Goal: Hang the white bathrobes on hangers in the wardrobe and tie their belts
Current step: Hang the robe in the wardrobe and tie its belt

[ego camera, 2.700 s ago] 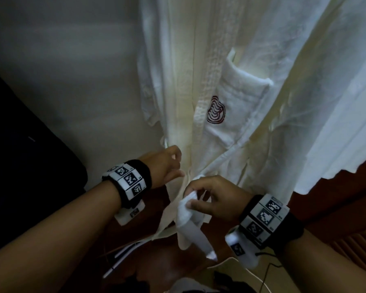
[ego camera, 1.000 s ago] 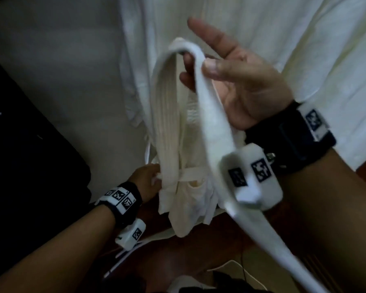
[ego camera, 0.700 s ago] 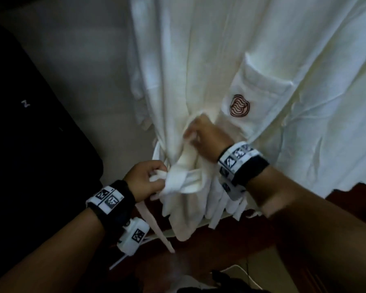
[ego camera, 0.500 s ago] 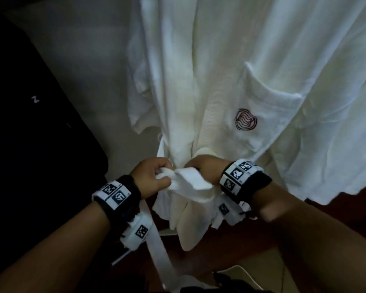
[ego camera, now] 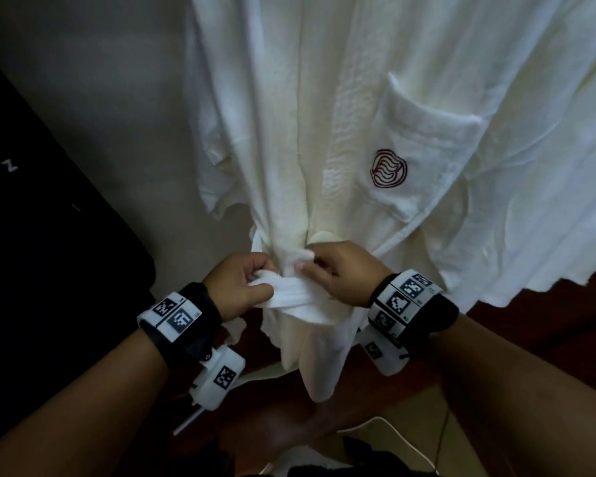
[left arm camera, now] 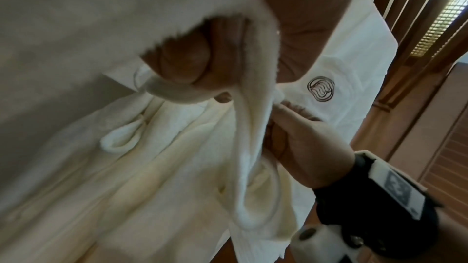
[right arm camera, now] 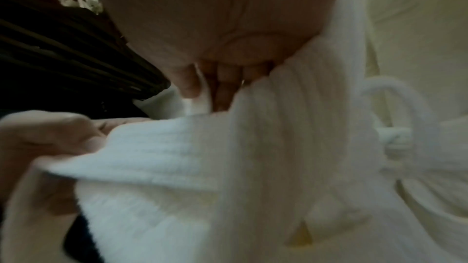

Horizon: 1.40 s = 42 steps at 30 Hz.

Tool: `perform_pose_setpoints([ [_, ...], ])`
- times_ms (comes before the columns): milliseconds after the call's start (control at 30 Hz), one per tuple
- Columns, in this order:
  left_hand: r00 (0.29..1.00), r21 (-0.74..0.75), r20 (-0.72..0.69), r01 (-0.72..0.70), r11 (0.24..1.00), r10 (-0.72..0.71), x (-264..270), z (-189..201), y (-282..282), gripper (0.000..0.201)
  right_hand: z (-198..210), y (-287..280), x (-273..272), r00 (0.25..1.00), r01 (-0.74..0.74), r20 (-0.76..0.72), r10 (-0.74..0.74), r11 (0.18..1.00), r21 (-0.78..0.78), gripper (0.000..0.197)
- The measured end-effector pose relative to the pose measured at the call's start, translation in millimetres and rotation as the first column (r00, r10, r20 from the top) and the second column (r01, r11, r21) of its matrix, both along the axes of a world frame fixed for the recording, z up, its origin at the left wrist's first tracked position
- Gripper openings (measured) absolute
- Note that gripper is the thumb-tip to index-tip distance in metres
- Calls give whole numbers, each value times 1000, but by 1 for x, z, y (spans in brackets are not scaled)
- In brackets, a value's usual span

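A white bathrobe (ego camera: 324, 115) hangs in front of me, with a chest pocket bearing a dark red emblem (ego camera: 388, 169). Its white ribbed belt (ego camera: 295, 295) is gathered at the robe's waist. My left hand (ego camera: 245, 282) grips the belt's left part between thumb and curled fingers. My right hand (ego camera: 338, 270) pinches the belt just to the right, knuckles against the robe. In the left wrist view the belt (left arm camera: 250, 147) loops down from my left hand (left arm camera: 192, 67) beside the right hand (left arm camera: 301, 141). The right wrist view is blurred; the ribbed belt (right arm camera: 228, 157) fills it.
A second white garment (ego camera: 547, 166) hangs at the right. A dark panel (ego camera: 31, 235) stands at the left against a pale wall (ego camera: 100, 80). Reddish wood (ego camera: 547, 321) and a white cable (ego camera: 393, 428) lie below. Wooden louvred doors (left arm camera: 430, 67) show to the right.
My right hand came down from holding the belt high and now meets my left hand at the robe's waist. The belt is drawn across the front between both hands.
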State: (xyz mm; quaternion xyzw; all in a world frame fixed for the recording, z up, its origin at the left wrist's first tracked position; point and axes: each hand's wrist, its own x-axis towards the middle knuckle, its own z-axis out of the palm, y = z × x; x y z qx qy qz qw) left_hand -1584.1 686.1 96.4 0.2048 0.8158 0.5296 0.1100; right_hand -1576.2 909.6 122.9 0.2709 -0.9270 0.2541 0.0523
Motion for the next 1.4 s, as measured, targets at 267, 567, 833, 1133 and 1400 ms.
perform_pose_setpoints([
  [267,996,37,-27,80,996,-79,3,15,10,17,9,5,-15,851,357,-390,-351,932,-60,52],
  [567,996,38,-51,72,997,-70,3,22,11,16,16,13,-11,872,279,478,106,693,-665,26],
  [833,999,51,-29,14,999,-12,2,26,10,23,9,38,17,907,393,3,-421,845,-362,11],
  [1133,985,252,153,43,967,-84,10,40,33,20,-56,30,58,809,407,519,-275,900,-158,33],
  [1400,965,307,141,170,936,-222,18,58,74,19,-55,11,51,518,765,849,-108,503,-402,22],
])
